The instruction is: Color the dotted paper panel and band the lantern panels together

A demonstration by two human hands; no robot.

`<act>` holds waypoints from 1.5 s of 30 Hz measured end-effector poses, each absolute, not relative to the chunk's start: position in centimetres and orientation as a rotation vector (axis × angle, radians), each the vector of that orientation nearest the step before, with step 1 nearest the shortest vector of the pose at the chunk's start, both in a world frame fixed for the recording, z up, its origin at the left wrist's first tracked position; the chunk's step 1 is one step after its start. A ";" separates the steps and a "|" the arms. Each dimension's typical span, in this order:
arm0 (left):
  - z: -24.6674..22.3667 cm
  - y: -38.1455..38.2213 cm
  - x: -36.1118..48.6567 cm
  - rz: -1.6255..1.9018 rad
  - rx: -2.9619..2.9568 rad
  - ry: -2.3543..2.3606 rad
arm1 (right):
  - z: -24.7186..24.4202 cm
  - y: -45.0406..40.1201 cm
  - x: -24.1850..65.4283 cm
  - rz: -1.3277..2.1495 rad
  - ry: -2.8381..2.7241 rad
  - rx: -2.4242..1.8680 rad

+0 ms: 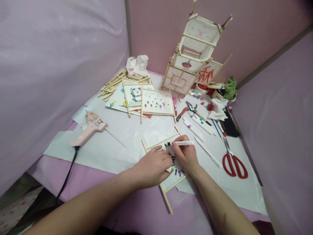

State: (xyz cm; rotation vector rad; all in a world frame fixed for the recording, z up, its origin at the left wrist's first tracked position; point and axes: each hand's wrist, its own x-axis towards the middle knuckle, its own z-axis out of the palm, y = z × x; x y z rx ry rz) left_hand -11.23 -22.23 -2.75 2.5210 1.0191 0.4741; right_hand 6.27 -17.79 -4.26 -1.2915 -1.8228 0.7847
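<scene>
Near the front of the table lies a white panel [174,178] framed with thin wooden sticks, carrying small coloured marks. My right hand [186,155] is closed around a white marker pen [184,143], whose dark tip points left at the panel's upper part. My left hand [153,166] rests on the panel's left side, its fingers lying flat, with no object visible in them. Its fingertips are close to the marks and cover some of them. To the right of my right hand lies a thin white pen [207,152].
A pink glue gun [89,129] lies left, its cord over the edge. Red-handled scissors [233,163], pruning shears [188,109] and several markers [194,129] are on the right. Behind stand a stick-framed lantern [182,71], framed drawings [157,101] and wooden sticks [113,83].
</scene>
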 end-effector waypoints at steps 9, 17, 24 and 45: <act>-2.9 -22.2 -11.2 0.473 2.514 1.023 | -4.3 -17.9 6.4 0.801 -1.825 -1.299; -2.7 -22.2 -11.2 0.474 2.500 1.018 | -4.2 -17.8 6.5 0.734 -1.844 -1.310; -2.7 -22.2 -11.2 0.463 2.498 1.016 | -4.3 -17.7 6.4 0.734 -1.842 -1.307; -2.8 -22.2 -11.2 0.468 2.498 1.021 | -4.4 -17.8 6.3 0.772 -1.831 -1.294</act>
